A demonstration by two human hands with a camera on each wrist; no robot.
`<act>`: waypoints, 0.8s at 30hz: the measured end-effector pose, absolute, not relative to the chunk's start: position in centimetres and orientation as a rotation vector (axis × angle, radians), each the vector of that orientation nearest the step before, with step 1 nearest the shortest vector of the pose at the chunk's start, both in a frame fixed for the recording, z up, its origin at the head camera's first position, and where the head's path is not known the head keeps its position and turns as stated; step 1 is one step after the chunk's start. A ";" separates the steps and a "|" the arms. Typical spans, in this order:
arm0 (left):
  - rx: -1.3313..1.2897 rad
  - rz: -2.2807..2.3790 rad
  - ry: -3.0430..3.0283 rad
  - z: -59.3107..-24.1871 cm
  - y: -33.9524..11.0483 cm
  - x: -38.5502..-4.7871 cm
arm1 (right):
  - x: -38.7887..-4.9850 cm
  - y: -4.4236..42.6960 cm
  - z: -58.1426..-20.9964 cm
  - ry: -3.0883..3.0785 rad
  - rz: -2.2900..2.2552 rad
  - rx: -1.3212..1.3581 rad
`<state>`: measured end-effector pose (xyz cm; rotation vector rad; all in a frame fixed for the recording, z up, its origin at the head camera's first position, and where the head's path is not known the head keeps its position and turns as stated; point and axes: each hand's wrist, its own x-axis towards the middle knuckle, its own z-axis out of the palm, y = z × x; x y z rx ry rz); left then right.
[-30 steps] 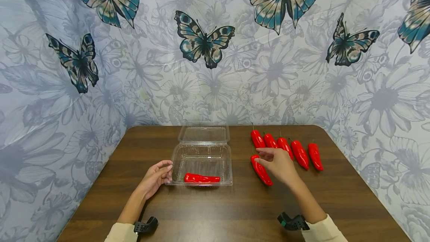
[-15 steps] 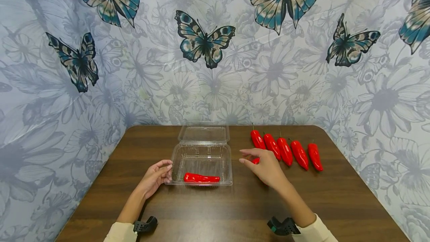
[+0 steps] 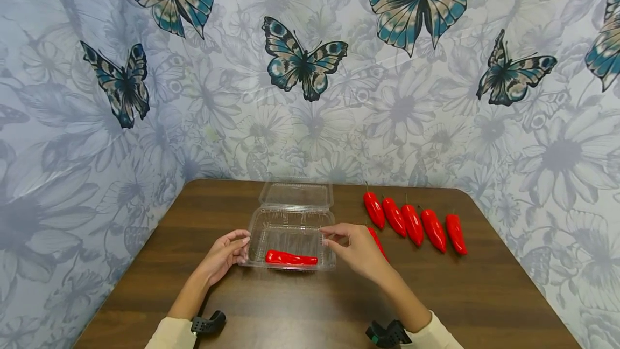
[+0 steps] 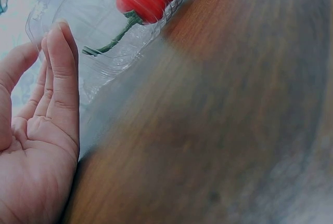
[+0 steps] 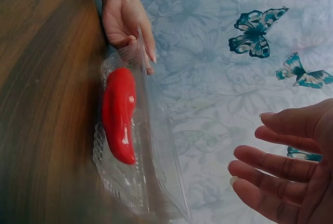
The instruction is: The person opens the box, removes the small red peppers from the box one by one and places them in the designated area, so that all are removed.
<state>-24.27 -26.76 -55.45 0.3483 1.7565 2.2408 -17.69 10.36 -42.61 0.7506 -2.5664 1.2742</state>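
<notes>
An open clear plastic clamshell container (image 3: 286,236) sits mid-table, its lid (image 3: 296,195) folded back. One red chili pepper (image 3: 291,257) lies inside along the near wall; its green stem shows through the plastic in the left wrist view. My left hand (image 3: 224,256) pinches the container's left rim between thumb and fingers. Over the right rim hovers my right hand (image 3: 357,249), thumb and fingers apart and holding nothing; the right wrist view shows these fingers (image 5: 276,161) spread and clear of the container. Behind the right hand, another red chili pepper (image 3: 378,242) is partly hidden.
Several more red chili peppers (image 3: 412,224) lie in a slanted row at the back right of the brown wooden table (image 3: 290,306). Beyond the table's back edge hangs a floral wall covering (image 3: 310,139) with butterflies.
My right hand has moved left from over the nearest loose pepper to the container's right rim, carrying nothing. The left hand keeps its hold. The head view has shifted slightly.
</notes>
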 end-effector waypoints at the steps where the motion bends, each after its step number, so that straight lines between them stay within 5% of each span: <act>1: 0.346 2.240 1.756 -55.5 -26.8 -24.2 | -17.8 10.1 -42.7 -2.565 1.269 0.769; 24: 0.327 2.241 1.762 -55.3 -26.6 -24.1 | -20.5 6.4 -45.7 -2.727 1.289 1.020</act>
